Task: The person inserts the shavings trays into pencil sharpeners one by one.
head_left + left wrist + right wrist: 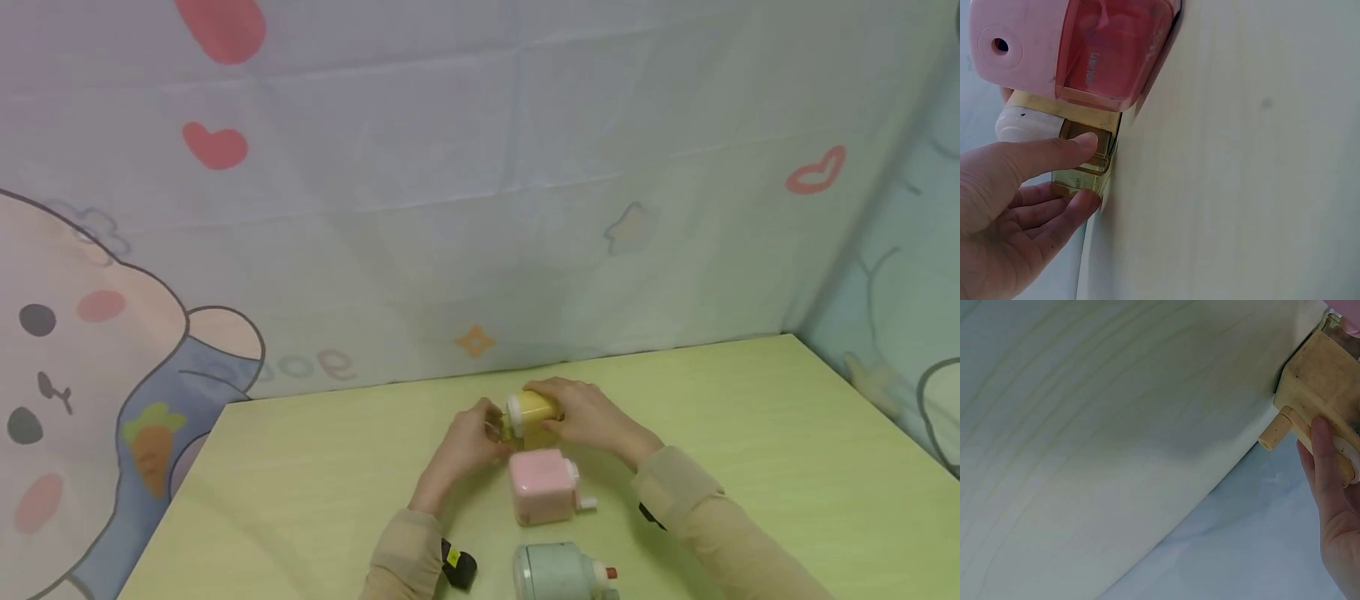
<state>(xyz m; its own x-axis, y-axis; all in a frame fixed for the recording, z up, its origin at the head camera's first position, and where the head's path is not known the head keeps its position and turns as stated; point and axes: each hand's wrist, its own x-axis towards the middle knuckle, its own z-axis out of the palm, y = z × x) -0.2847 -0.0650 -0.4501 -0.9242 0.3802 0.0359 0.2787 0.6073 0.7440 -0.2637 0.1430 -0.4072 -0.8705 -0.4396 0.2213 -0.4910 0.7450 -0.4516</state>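
A yellow crank pencil sharpener with a white front stands at the back of the table, between both hands. My left hand pinches its clear yellow shavings drawer between thumb and fingers; the drawer sticks out from the front of the body. From the other side, my right hand grips the sharpener's body at the crank end. In the right wrist view the yellow crank handle points away beside the fingers. Just in front stands a pink pencil sharpener, with a reddish see-through drawer.
A grey-green pencil sharpener with a red-tipped part stands nearest the front, in line with the pink one. The pale yellow-green table ends at a printed cloth backdrop. A black wrist device sits by the left sleeve.
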